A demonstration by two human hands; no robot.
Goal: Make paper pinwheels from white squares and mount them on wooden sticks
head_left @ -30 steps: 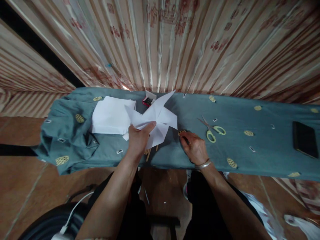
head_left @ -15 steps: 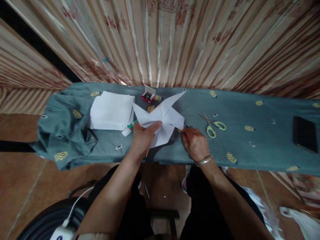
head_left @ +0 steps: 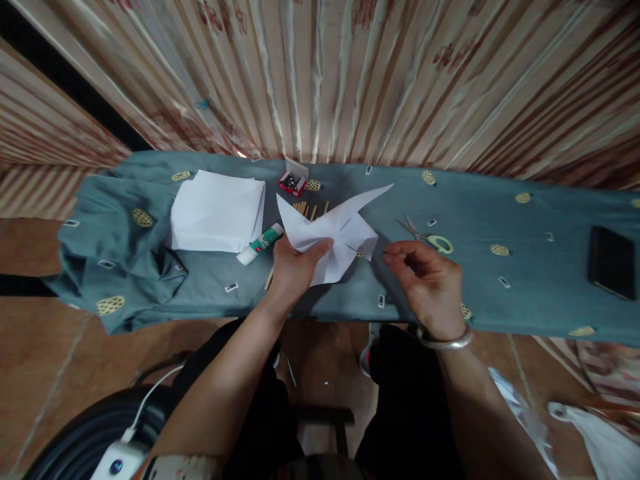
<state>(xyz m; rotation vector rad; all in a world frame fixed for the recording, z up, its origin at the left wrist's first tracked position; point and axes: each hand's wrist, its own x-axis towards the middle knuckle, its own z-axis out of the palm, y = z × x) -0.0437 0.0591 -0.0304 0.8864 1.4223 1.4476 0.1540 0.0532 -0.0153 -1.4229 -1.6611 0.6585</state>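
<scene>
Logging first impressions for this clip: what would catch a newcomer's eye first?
The folded white paper pinched in the left hand, at the centre. The right hand hovers just right of it, by the yellow-handled scissors; a paper stack lies to the left, a black phone far right.

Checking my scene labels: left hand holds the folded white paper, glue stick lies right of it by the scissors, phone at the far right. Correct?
Not quite. The glue stick lies left of the folded white paper, beside the stack of white sheets, not by the scissors; the head view shows it. The left hand does hold the paper, and the phone is far right.
</scene>
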